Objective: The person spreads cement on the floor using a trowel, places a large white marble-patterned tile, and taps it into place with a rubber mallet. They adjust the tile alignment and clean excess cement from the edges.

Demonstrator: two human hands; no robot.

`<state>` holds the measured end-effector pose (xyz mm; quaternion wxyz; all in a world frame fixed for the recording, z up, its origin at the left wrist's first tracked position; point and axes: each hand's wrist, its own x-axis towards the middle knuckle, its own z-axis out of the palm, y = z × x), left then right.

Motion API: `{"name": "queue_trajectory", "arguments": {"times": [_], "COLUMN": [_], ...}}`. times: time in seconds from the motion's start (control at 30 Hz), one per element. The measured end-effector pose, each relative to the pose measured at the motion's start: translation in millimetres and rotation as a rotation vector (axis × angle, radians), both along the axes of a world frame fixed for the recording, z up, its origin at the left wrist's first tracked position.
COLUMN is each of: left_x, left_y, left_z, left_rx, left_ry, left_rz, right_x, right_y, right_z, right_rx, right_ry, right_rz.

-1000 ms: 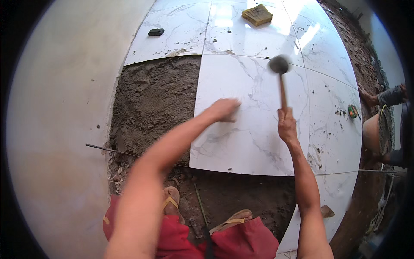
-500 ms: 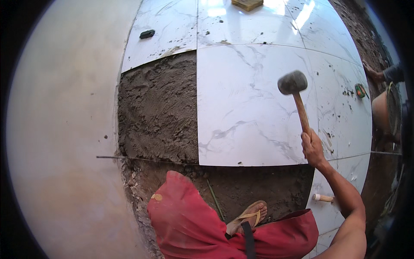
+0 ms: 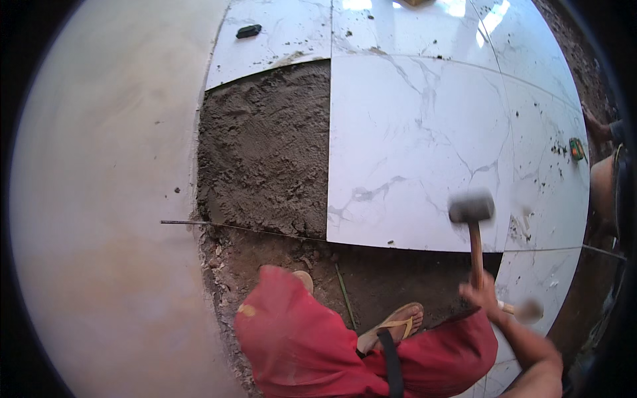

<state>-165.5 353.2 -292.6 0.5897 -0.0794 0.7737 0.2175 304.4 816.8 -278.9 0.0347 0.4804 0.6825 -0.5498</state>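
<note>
My right hand [image 3: 483,297] grips the wooden handle of a rubber mallet [image 3: 471,208], whose head is blurred near the lower right corner of a large white veined tile [image 3: 411,132]. Left of that tile is a square of rough grey mortar [image 3: 264,156]. A second tool with a pale handle and rounded end [image 3: 529,310] lies beside my wrist on the right-hand tiles. A thin line [image 3: 272,233] crosses below the mortar from a metal rod [image 3: 179,222]. My left hand is out of view.
A plain wall [image 3: 99,166] runs along the left. A black block [image 3: 248,31] and a green-orange tape measure [image 3: 576,149] lie on tiles. At right are another person's hand [image 3: 597,131] and a bucket [image 3: 602,192]. My sandalled foot [image 3: 408,322] is in the dirt trench.
My left hand, over the tile a second ago, has gone out of view. The mallet has moved down and rightward toward me, still in my right hand.
</note>
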Motion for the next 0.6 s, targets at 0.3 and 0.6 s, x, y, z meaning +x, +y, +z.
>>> {"name": "queue_trajectory", "arguments": {"times": [0.3, 0.6], "left_x": [-49.3, -95.6], "left_y": [21.4, 319.9], "left_z": [-5.1, 36.0], "left_rx": [-0.039, 0.051], "left_ry": [-0.202, -0.612], "left_rz": [0.175, -0.719], "right_x": [118.0, 10.9], "right_y": [-335.2, -397.8], "right_z": [109.3, 12.0], "right_rx": [-0.783, -0.733], "right_ry": [-0.471, -0.328], "right_rz": [-1.02, -1.241]}}
